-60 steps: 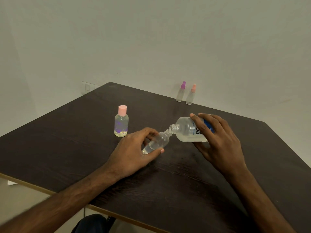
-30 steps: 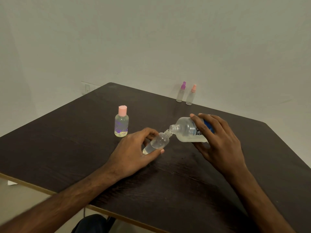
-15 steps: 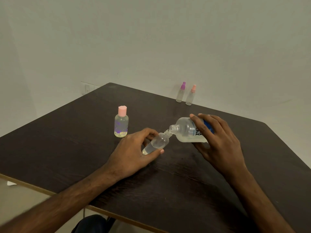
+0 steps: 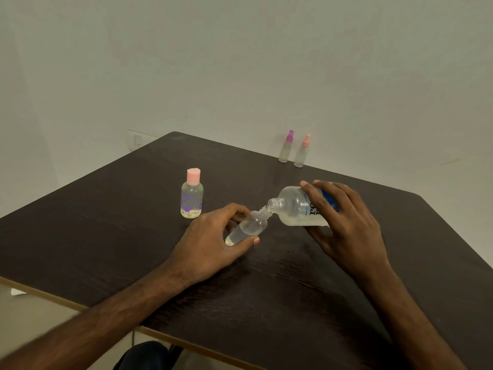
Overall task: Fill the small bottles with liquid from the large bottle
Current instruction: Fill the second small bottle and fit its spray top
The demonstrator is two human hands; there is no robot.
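Note:
My right hand point(image 4: 344, 231) grips the large clear bottle point(image 4: 296, 208), which is tipped to the left with its open mouth against the neck of a small clear bottle point(image 4: 249, 227). My left hand point(image 4: 210, 244) holds that small bottle tilted, thumb and fingers curled round its lower half; clear liquid lies in its bottom part. A small capped bottle with a pink lid point(image 4: 192, 194) stands upright to the left, holding some liquid.
The dark wooden table point(image 4: 106, 236) fills the view, its near edge at the lower left. Two small spray bottles, one with a purple top point(image 4: 286, 148) and one with a pink top point(image 4: 302, 152), stand at the far edge by the white wall.

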